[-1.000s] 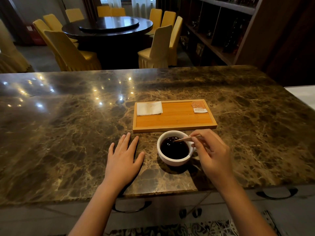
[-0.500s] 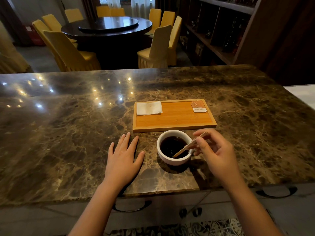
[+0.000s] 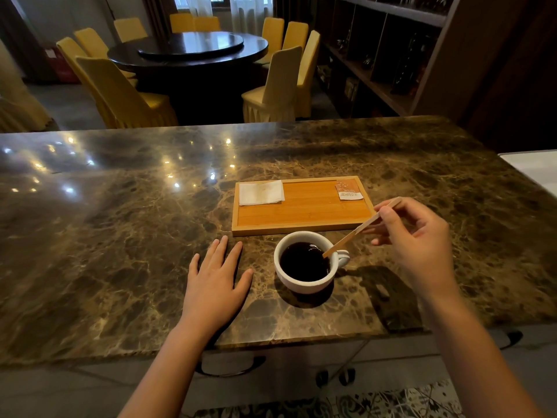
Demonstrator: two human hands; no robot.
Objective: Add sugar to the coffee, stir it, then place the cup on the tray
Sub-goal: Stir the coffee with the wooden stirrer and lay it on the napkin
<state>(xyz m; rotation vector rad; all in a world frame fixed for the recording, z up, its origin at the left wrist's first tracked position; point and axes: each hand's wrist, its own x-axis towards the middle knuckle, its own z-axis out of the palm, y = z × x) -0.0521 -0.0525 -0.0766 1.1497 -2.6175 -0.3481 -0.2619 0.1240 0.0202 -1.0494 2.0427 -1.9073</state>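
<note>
A white cup [image 3: 304,282] of dark coffee stands on the marble counter, just in front of the wooden tray [image 3: 304,215]. My right hand [image 3: 419,239] pinches a wooden stir stick [image 3: 358,229] whose lower tip rests at the cup's right rim, by the handle. My left hand [image 3: 215,285] lies flat on the counter to the left of the cup, fingers spread, holding nothing. On the tray, a folded white napkin [image 3: 261,192] lies at the left end and an orange sugar packet [image 3: 348,190] at the right end.
The brown marble counter [image 3: 120,236] reaches far to the left and right. A white surface [image 3: 533,167] adjoins its right edge. Behind it are a round dark table [image 3: 190,52], several yellow chairs and a dark shelf unit [image 3: 391,55].
My right hand has moved right and up, drawing the stir stick from the middle of the coffee to the cup's right rim. The left hand and the cup have stayed put.
</note>
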